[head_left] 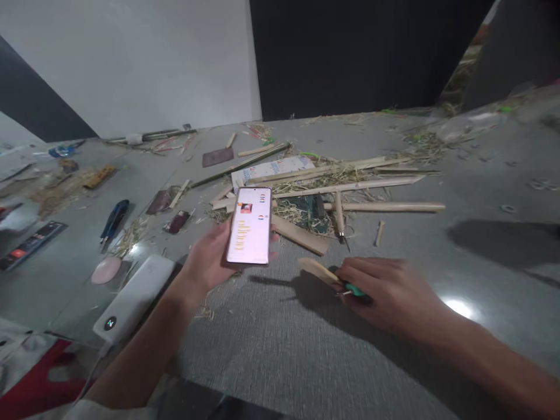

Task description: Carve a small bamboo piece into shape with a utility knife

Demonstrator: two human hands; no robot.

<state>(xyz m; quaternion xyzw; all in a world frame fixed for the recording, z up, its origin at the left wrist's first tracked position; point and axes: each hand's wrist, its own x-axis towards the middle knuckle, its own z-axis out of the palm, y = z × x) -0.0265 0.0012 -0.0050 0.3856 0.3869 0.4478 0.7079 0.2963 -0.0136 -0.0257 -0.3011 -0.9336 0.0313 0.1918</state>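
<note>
My left hand (209, 256) is closed round a smartphone (249, 233) with its lit screen facing up. To the right, my right hand (376, 286) grips a flat, pale wooden piece (315, 269) with a rounded end, together with a small green-handled item (353, 289) mostly hidden under the fingers. Beyond both hands lie wood strips (301, 233), a hammer-like tool (339, 213) with a wooden handle, and heaped shavings (289, 211).
A white power bank (135, 297) with a cable lies beside my left forearm. Farther left are a pink oval object (106, 270), a dark blue tool (114, 220) and a flat dark package (32, 245). Metal rings (508, 208) are scattered at the right.
</note>
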